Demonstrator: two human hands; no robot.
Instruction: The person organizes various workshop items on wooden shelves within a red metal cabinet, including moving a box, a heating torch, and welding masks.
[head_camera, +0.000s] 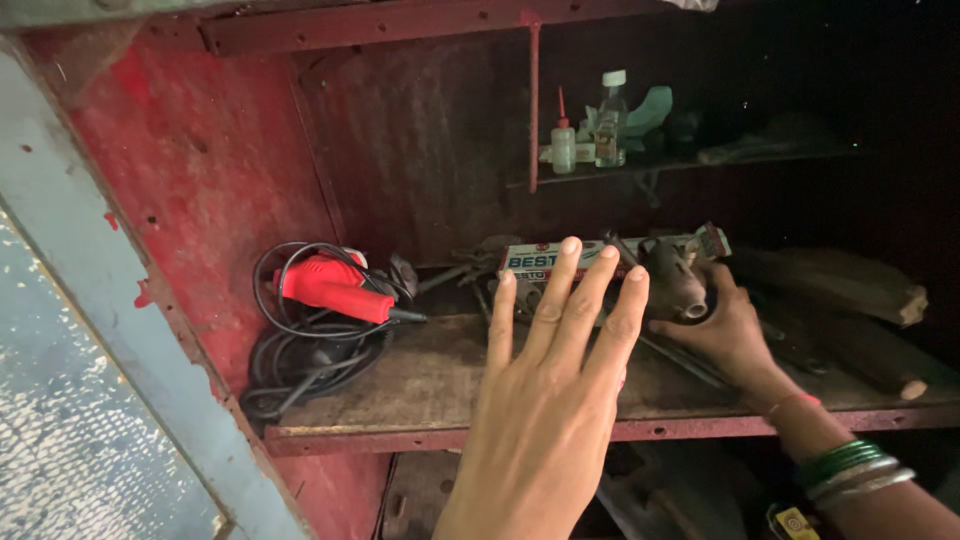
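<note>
Shelf (430, 385) of worn wood is carrying everything, largest first: red drill (330, 285) with coiled cord lying well left of the left hand (550, 400), whose grip is hovering open, fingers spread. Right hand (730, 335) is clasping a dark metal part (672, 280), just right of it.

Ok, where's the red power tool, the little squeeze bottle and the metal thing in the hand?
red power tool (330, 285), head view, on its red body
squeeze bottle (564, 148), head view, on its pale body
metal part (675, 285), head view, on its rounded side
</note>
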